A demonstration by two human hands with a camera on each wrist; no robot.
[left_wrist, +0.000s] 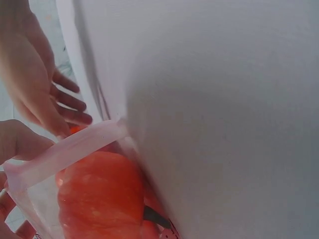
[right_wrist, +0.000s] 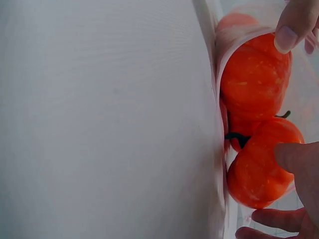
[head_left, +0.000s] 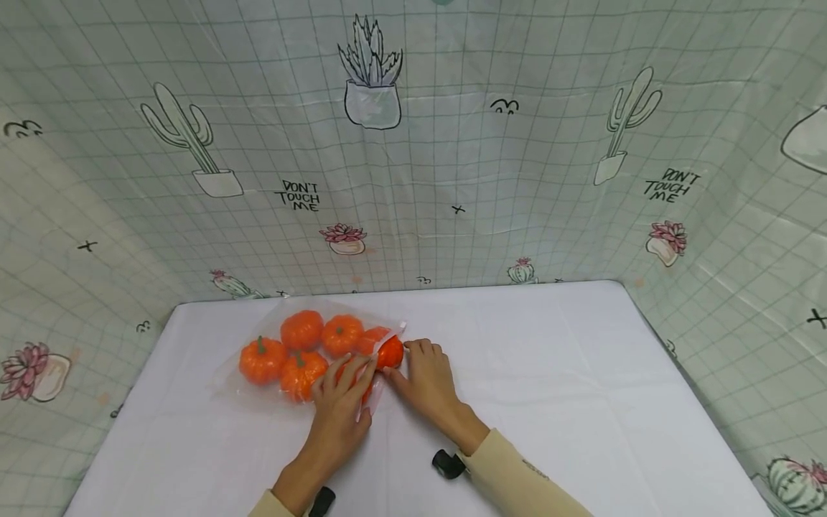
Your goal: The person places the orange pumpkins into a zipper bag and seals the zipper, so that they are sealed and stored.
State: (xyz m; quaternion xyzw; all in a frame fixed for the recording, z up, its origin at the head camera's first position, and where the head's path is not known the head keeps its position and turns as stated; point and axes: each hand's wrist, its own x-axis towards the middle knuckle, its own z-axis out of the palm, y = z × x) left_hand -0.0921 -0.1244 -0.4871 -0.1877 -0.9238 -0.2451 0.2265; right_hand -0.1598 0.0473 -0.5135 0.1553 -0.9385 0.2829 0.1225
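A clear plastic bag [head_left: 227,384] lies on the table with several small orange pumpkins [head_left: 263,360] inside, its mouth turned to the right. My left hand [head_left: 342,406] holds the bag at its mouth; the left wrist view has the thumb and fingers about the pale rim [left_wrist: 65,155]. At the opening sits one more pumpkin [right_wrist: 261,167], dark stem showing. The thumb of my right hand [head_left: 428,377] presses on it, while the other fingers extend beside it, mostly straight. A larger-looking pumpkin [right_wrist: 254,79] is behind the rim, near the left thumb.
A white cloth covers the table [head_left: 549,373]. Grid-patterned curtains [head_left: 439,151] with cactus drawings stand behind and at both sides. Black wrist straps [head_left: 449,464] show near the beige sleeves.
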